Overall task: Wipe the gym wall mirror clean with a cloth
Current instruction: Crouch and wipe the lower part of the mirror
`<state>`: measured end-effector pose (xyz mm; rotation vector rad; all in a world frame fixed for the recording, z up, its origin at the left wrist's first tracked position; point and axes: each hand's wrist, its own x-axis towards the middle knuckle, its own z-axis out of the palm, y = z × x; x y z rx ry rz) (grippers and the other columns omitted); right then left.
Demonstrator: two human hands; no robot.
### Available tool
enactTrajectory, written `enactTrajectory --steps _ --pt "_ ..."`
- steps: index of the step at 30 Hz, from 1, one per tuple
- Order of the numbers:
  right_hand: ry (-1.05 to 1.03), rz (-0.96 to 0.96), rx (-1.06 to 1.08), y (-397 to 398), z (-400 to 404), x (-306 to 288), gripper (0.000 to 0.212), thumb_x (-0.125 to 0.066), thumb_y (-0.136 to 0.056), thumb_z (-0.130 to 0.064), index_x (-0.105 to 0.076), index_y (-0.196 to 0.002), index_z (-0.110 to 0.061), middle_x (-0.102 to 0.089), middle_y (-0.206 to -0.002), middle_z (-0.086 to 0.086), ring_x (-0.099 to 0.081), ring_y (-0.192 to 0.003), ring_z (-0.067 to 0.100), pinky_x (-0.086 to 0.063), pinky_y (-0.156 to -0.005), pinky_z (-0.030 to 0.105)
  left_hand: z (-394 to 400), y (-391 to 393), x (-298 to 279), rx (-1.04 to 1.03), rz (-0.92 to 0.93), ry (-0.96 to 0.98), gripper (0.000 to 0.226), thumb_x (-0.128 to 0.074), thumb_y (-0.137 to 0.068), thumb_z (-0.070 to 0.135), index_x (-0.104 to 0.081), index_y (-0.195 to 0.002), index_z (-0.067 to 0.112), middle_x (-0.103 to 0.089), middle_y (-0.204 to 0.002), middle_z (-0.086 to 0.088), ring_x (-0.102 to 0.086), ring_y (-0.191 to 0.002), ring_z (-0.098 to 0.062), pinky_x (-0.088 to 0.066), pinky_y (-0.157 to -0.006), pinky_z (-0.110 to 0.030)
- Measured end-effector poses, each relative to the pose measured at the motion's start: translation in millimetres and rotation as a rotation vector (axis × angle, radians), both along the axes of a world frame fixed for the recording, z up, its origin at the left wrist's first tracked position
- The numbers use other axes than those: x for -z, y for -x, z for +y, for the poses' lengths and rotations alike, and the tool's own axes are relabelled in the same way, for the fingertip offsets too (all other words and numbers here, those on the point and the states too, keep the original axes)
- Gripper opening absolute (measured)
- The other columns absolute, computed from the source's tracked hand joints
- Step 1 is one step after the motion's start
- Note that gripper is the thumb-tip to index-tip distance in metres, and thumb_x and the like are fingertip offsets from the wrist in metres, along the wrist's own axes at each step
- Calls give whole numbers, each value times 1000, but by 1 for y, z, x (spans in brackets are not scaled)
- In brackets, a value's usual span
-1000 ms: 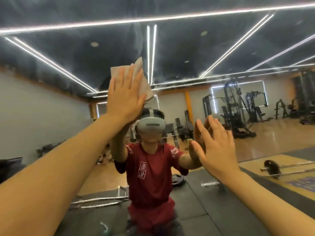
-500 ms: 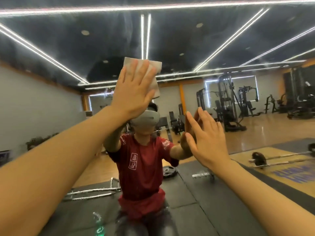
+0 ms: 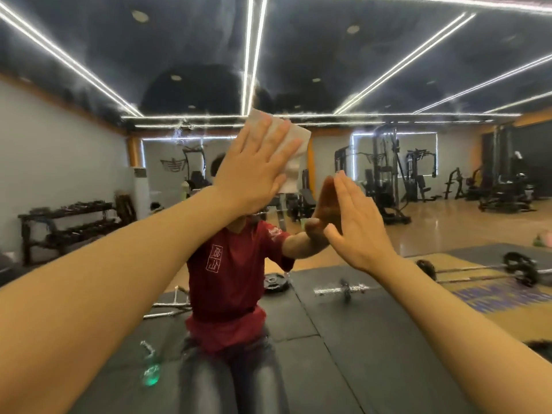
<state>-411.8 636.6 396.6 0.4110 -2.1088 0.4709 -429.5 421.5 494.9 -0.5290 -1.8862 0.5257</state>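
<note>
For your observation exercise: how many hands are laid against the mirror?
2: the left hand presses the cloth on the mirror; the right hand lies flat, lower right.

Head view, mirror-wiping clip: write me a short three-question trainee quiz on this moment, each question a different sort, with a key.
1. True or false: the left hand presses the cloth flat against the mirror with straight fingers.
2. Multiple choice: the right hand is A) gripping a spray bottle, B) flat against the glass with nothing in it, C) hanging at the person's side.
3. Fill in: part of the cloth shows above and to the ___ of the left hand.

Key: 1 true; 2 B; 3 right.
</note>
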Motion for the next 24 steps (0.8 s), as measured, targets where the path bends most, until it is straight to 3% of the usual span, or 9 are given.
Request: enactTrajectory --steps 3,6,9,12,15,19,21,24 --pt "82 28 106 -3 5 7 85 -56 -84 -30 -14 -157 -16 -6 -164 12 -6 -150 29 -17 -119 55 -24 -7 14 7 -26 130 68 -13 -94 49 -11 -157 24 -5 -165 -9 -2 -151 -34 -1 -122 -50" --pt "82 -81 118 -3 11 18 84 -60 -89 -28 -13 -158 -23 1 -165 7 1 -151 27 -15 -120 56 -38 -12 29 12 -16 144 65 -21 -95 49 -20 -156 24 -14 -164 -11 -10 -150 -36 -6 -121 -51" --pt "83 -123 97 -6 15 15 81 -58 -90 -25 -13 -157 -27 1 -165 4 1 -152 24 -14 -120 56 -20 -14 31 -4 -51 34 63 -25 -98 48 -11 -157 30 -2 -165 -7 1 -151 -33 5 -120 -48" --pt "56 -151 105 -11 17 10 81 -58 -89 -23 -13 -157 -26 0 -165 4 -1 -151 24 -14 -120 56 16 -13 31 -2 -71 -66 62 -30 -101 47 -4 -156 36 8 -165 -6 10 -150 -34 6 -121 -51" --pt "-8 -185 142 -16 21 7 85 -59 -88 -20 -12 -157 -25 0 -165 4 -2 -151 24 -16 -119 56 22 -7 49 -10 -82 73 61 -15 -101 47 4 -157 32 14 -164 -5 16 -149 -34 8 -121 -52" --pt "-50 -242 172 -19 23 5 93 -61 -84 -13 -7 -158 -28 6 -165 1 1 -152 23 -11 -121 54 -27 -4 73 44 3 270 60 -19 -102 48 -17 -157 26 -8 -164 -6 -3 -151 -32 -5 -122 -51" --pt "-52 -253 170 -20 23 5 96 -61 -82 -9 -5 -158 -28 8 -165 1 3 -152 22 -10 -122 53 -46 -1 74 30 69 219 61 -20 -102 49 -16 -157 24 -10 -164 -7 -6 -151 -32 -11 -121 -51" --pt "-35 -241 157 -19 21 7 98 -61 -81 -6 -5 -158 -28 8 -165 2 6 -152 22 -11 -121 53 -26 0 80 59 105 -41 60 -21 -102 44 -16 -157 22 -11 -164 -9 -8 -151 -34 -10 -121 -51"
